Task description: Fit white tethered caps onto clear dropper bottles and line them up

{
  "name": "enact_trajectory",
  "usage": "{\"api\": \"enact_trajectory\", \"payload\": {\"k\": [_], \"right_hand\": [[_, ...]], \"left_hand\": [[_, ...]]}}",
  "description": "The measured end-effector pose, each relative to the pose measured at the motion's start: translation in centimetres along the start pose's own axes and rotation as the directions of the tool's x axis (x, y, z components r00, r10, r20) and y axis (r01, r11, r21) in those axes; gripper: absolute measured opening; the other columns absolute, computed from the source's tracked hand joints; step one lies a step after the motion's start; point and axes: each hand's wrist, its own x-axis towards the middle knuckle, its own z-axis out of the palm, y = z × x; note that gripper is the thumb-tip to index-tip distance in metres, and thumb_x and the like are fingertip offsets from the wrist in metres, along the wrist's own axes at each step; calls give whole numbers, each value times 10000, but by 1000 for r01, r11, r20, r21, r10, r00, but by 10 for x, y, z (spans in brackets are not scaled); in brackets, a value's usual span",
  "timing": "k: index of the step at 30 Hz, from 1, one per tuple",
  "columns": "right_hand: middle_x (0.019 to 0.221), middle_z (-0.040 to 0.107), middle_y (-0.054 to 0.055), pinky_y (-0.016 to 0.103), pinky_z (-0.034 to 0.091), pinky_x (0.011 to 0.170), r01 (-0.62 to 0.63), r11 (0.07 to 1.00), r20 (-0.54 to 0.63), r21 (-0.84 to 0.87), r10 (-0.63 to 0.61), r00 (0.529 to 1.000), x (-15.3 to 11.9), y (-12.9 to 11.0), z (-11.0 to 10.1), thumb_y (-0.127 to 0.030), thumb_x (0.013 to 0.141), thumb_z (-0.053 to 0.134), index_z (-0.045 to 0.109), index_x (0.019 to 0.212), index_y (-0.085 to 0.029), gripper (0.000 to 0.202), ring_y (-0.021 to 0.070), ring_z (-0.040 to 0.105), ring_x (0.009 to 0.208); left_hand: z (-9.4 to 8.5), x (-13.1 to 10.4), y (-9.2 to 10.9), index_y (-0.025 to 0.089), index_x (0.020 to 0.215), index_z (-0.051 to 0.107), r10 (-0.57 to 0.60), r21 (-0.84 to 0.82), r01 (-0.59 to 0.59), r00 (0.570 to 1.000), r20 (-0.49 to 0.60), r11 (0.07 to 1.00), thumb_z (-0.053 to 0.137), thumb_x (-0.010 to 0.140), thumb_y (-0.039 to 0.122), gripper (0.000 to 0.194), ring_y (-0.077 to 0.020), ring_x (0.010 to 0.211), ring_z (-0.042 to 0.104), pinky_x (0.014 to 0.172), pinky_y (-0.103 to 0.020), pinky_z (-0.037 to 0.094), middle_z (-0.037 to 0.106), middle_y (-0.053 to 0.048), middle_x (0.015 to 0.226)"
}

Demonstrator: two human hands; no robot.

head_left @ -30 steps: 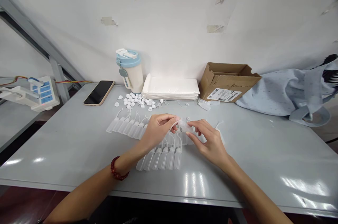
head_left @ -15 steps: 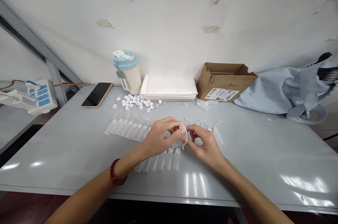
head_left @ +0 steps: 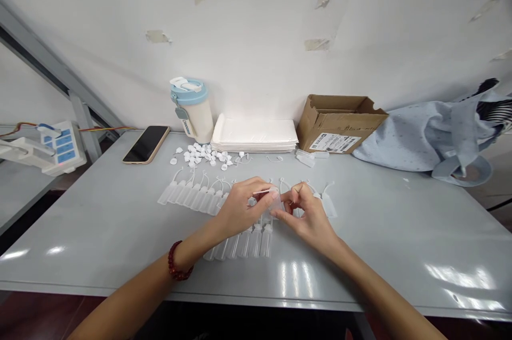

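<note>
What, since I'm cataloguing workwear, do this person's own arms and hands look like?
The left hand and right hand are ungloved. A dark red bracelet of round beads circles the left wrist; the right wrist is bare. No sleeves cover the visible forearms.

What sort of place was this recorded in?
Probably a small-scale assembly or packing workstation: neat rows of translucent plastic bottles, a scattered pile of small white cap-like plastic pieces, and a brown cardboard box suggest it.

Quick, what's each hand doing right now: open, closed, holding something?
Left hand: closed, holding a small bottle.
Right hand: partly curled, up against the same bottle; whether it grips cannot be told.
</note>
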Motion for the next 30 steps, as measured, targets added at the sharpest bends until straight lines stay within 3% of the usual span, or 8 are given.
{"api": "enact_trajectory", "payload": {"k": [3, 9, 14, 17, 22, 25, 28, 30], "right_hand": [[729, 590, -44, 256, 392, 541, 12, 1000, 17, 2, -12, 1000, 0, 1, 0, -257, 779, 660, 345, 919, -250, 345, 101, 419, 532], [766, 612, -38, 264, 416, 594, 38, 999, 43, -25, -37, 998, 0, -1, -2, -250, 803, 638, 305, 1278, -262, 580, 111, 441, 564], [720, 588, -46, 254, 386, 555, 5, 1000, 14, -6, -5, 1000, -1, -1, -1, -281, 768, 683, 399, 942, -245, 335, 99, 402, 529], [647, 509, -61, 248, 372, 559, -2, 1000, -28, -6, 2, 1000, -1, -1, 1, -274, 745, 699, 297, 723, -243, 404, 99, 401, 543], [604, 423, -71, 234, 341, 543, 46, 998, -29, -43, -47, 998, -3, 0, 2, -255, 742, 697, 262, 659, -237, 443, 100, 406, 558], [631, 501, -75, 235, 362, 537, 25, 1000, -9, -18, -25, 1000, -3, -1, 2, -259, 751, 698, 402, 842, -238, 310, 96, 397, 527], [712, 599, -49, 244, 397, 559, 53, 998, 30, -20, -52, 998, -2, -2, 0, -251, 778, 679, 387, 1186, -236, 501, 100, 415, 531], [714, 592, -40, 244, 409, 568, 99, 994, 50, -45, -97, 994, -1, -3, -1, -250, 791, 671, 428, 1233, -231, 504, 100, 421, 537]], "left_hand": [[1, 0, -1, 165, 882, 683, -14, -6, 14, 1000, -10, 1000, 502, 898, 248, 200, -140, 748, 584, 639, -233, 446, 655, -42, 821], [4, -2, -2, 164, 970, 648, -108, -108, 99, 991, -80, 989, 569, 856, 273, 177, -156, 824, 599, 738, -263, 494, 642, -46, 882], [4, -2, 0, 155, 919, 642, -157, -213, 144, 987, -43, 966, 570, 855, 282, 159, -158, 837, 606, 754, -265, 495, 642, -41, 871], [4, -2, 0, 156, 906, 644, -178, -235, 168, 984, -22, 957, 574, 851, 288, 159, -160, 830, 603, 741, -263, 490, 637, -33, 842], [5, -4, 0, 167, 914, 653, -158, -219, 151, 987, -14, 964, 572, 857, 291, 159, -160, 840, 598, 756, -269, 490, 637, -29, 848], [5, -4, -1, 163, 916, 656, -136, -227, 130, 991, -8, 965, 565, 862, 284, 161, -162, 844, 598, 769, -277, 495, 636, -39, 870], [6, -4, -1, 159, 891, 660, -123, -244, 118, 992, -6, 963, 555, 867, 271, 155, -162, 846, 599, 773, -278, 499, 637, -44, 876], [6, -5, -1, 159, 882, 666, -119, -252, 117, 993, 10, 961, 547, 873, 270, 163, -161, 840, 600, 769, -276, 502, 638, -45, 875]]}}
